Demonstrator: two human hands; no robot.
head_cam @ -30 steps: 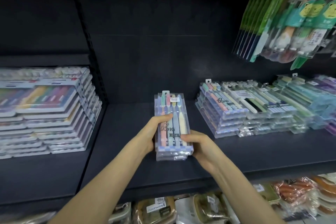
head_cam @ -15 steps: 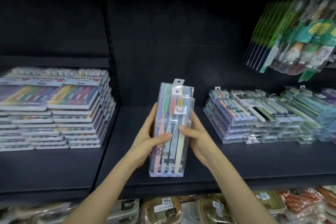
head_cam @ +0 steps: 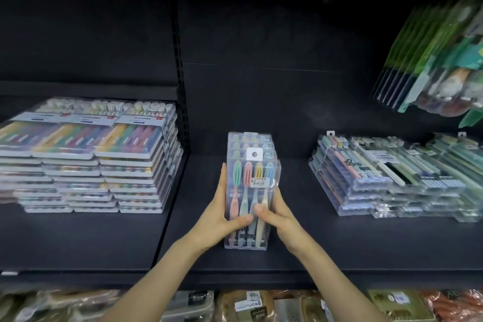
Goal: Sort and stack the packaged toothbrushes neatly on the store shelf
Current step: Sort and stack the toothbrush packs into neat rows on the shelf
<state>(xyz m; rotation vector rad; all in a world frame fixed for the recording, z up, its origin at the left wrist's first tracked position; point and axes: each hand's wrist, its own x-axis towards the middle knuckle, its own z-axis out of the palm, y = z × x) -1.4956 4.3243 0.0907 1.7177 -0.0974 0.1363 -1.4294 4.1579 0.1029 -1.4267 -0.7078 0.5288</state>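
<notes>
While my left hand [head_cam: 222,214] and right hand [head_cam: 278,217] hold the toothbrush packs [head_cam: 251,185] upright over the middle of the shelf [head_cam: 326,251], fingers and thumbs clamping both sides, I'm squaring the bundle, I reckon; next it wants laying flat beside the right-hand stack [head_cam: 366,180].

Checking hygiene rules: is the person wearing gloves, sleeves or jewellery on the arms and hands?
No. The left hand and right hand are bare, with no gloves, rings or watch visible; both forearms are uncovered, no sleeve in view.
</notes>
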